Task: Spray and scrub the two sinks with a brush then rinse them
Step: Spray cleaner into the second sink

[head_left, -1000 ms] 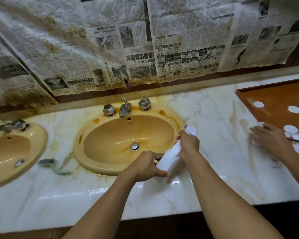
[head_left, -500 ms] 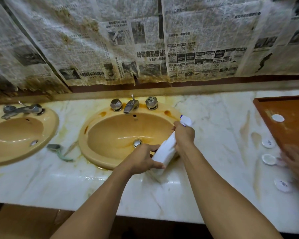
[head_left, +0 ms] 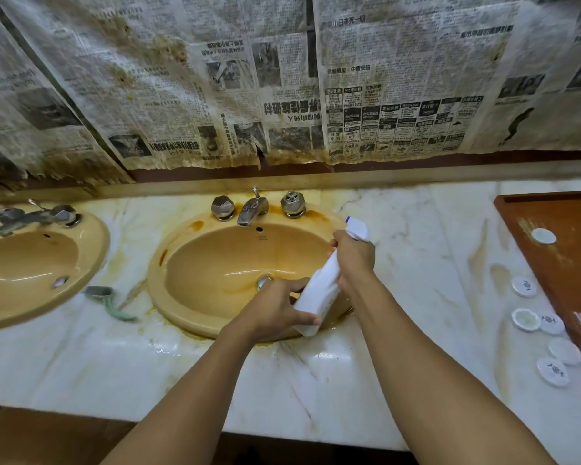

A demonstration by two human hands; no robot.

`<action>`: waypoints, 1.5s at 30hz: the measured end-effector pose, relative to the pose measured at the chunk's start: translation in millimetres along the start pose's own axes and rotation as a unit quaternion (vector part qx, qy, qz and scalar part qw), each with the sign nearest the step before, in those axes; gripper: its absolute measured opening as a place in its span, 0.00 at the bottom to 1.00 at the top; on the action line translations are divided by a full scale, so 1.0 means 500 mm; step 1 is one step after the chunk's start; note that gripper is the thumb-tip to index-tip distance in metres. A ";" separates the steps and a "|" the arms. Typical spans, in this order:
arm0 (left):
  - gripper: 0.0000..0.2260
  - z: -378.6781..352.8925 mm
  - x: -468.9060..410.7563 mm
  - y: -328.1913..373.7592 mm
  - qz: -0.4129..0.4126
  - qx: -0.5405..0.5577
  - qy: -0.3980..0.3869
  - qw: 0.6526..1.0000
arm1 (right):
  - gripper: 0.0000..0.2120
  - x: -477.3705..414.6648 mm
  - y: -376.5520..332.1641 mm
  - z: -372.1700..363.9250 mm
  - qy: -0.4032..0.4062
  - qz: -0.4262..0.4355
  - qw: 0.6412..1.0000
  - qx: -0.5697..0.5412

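Note:
Two tan oval sinks are set in a stained marble counter: the middle sink [head_left: 222,263] and the left sink [head_left: 24,263], partly cut off by the frame edge. Over the middle sink's right rim I hold a white spray bottle [head_left: 319,293], tilted with its head up and away. My right hand [head_left: 354,258] grips its neck below the white and purple spray head [head_left: 358,226]. My left hand [head_left: 277,308] grips the bottle's lower body. A green-handled brush [head_left: 109,302] lies on the counter between the two sinks.
Chrome taps and knobs [head_left: 254,209] stand behind the middle sink, another tap set [head_left: 34,216] behind the left one. A brown tray [head_left: 560,263] sits at the right, with several white round lids [head_left: 537,322] beside it. Stained newspaper [head_left: 282,78] covers the wall.
The view has shifted left, bringing more of the left sink into sight. Another person's hand at the right has left the frame. Both my hands keep hold of the bottle.

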State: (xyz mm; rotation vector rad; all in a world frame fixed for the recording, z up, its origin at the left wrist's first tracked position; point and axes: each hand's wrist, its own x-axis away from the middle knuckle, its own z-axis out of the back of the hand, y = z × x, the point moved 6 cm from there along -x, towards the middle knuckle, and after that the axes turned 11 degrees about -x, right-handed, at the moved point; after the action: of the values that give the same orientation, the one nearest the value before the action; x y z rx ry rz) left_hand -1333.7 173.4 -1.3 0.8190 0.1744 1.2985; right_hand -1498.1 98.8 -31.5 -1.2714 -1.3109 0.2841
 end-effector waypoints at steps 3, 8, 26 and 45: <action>0.31 0.012 0.003 -0.005 0.002 0.013 0.009 1.000 | 0.09 0.001 0.001 -0.026 -0.038 -0.013 0.999 -0.006; 0.30 0.021 0.019 -0.020 0.019 0.048 0.019 0.998 | 0.07 0.011 0.003 -0.055 -0.083 -0.035 0.996 0.022; 0.23 0.070 0.134 -0.239 0.156 0.009 0.096 0.983 | 0.08 0.046 0.071 -0.001 -0.072 -0.060 0.965 0.245; 0.46 0.099 0.305 -0.598 0.330 -0.177 0.166 0.912 | 0.06 0.182 0.150 -0.097 -0.203 -0.046 0.860 0.467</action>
State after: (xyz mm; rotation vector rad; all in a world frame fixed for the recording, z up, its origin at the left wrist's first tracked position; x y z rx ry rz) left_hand -1027.3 277.4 -103.2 0.3348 -0.0835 2.0371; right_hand -1393.1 171.0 -29.9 -0.3157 -1.3029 1.0236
